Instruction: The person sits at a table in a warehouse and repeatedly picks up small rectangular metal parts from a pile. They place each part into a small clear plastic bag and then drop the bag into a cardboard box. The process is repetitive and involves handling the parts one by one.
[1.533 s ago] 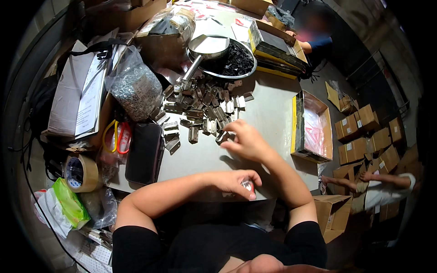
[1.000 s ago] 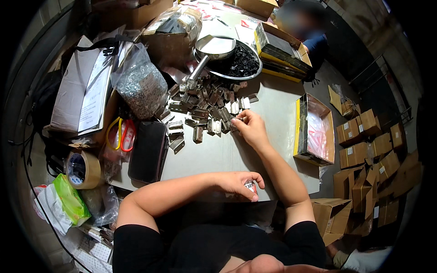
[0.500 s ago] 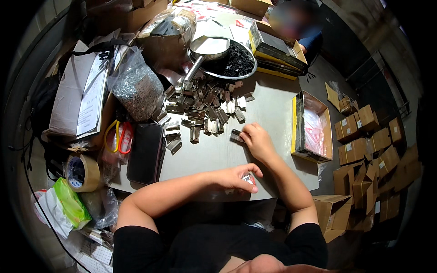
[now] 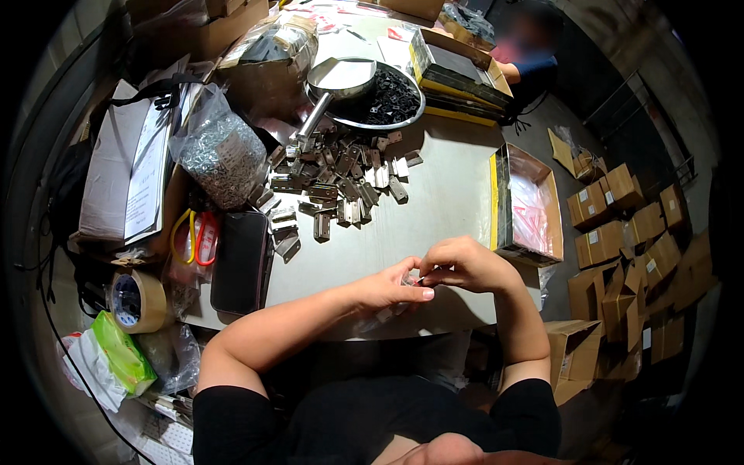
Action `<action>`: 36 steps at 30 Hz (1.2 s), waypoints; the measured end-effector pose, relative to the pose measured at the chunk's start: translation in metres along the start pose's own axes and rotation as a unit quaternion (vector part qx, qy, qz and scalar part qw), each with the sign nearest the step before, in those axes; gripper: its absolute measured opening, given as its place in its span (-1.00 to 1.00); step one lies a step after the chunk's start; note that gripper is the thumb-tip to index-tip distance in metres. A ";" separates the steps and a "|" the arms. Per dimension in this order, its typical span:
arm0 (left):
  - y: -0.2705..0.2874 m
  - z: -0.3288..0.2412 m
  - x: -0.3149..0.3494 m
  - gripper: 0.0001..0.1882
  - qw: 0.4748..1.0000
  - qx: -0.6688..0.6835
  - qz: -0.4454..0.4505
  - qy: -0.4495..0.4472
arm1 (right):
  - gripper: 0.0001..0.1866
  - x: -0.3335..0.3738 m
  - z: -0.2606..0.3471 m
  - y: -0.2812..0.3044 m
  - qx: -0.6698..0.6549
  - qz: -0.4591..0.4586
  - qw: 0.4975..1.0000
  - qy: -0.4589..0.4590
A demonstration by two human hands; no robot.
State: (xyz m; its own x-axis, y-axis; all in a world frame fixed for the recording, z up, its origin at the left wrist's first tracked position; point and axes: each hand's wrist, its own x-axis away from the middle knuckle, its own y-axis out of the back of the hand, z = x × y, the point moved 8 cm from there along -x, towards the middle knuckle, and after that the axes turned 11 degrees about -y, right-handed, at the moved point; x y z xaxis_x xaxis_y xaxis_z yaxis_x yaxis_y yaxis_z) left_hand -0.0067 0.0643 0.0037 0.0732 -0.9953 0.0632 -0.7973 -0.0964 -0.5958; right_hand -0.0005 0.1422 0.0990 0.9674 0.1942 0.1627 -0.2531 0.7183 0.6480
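Observation:
Near the table's front edge my left hand (image 4: 387,287) is closed on a small clear plastic bag (image 4: 393,311) with a bit of red on it. My right hand (image 4: 469,265) meets it there, thumb and fingers pinched at the bag's upper end. A small dark metal hinge seems to sit between the right fingertips, mostly covered by them. Beyond the hands lies a heap of loose metal hinges (image 4: 341,186) on the grey table (image 4: 446,186).
A bowl (image 4: 395,105) of small black parts carries a metal pan (image 4: 341,77). Right stands an open box (image 4: 531,209) of red-printed plastic bags. Left are a bag of screws (image 4: 225,151), a black phone-like case (image 4: 240,263), scissors (image 4: 203,236) and tape (image 4: 139,298). Another person (image 4: 527,70) sits far right.
My right hand has left the spot on the table where it gripped a hinge and come back toward me to my left hand. That hinge no longer lies there. The left hand has closed more.

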 end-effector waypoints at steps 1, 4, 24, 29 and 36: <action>0.000 -0.002 0.001 -0.39 1.000 -0.006 0.000 0.001 | -0.85 -0.001 -0.001 0.000 -0.022 0.005 1.000 -0.019; 0.002 -0.002 0.000 -0.40 1.000 -0.010 -0.014 -0.021 | -0.85 -0.007 0.006 -0.004 0.014 0.013 1.000 -0.012; 0.002 -0.017 -0.006 -0.15 0.994 0.002 0.007 -0.111 | -0.79 -0.011 0.005 -0.013 -0.272 0.005 0.961 -0.053; 0.011 -0.034 -0.003 -0.05 0.981 -0.027 -0.025 -0.189 | -0.86 0.003 0.016 -0.002 0.041 -0.066 0.996 0.031; 0.018 -0.048 0.000 -0.11 0.903 -0.311 -0.074 -0.288 | -0.82 0.022 0.029 0.015 0.105 -0.217 0.969 0.055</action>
State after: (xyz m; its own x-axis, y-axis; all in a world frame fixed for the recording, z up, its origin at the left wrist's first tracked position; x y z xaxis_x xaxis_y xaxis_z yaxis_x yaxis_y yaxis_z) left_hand -0.0495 0.0627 0.0313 0.3625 -0.8280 -0.4277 -0.9225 -0.3840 -0.0386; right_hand 0.0170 0.1383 0.1341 0.9725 -0.0178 -0.2323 0.1966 0.5980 0.7770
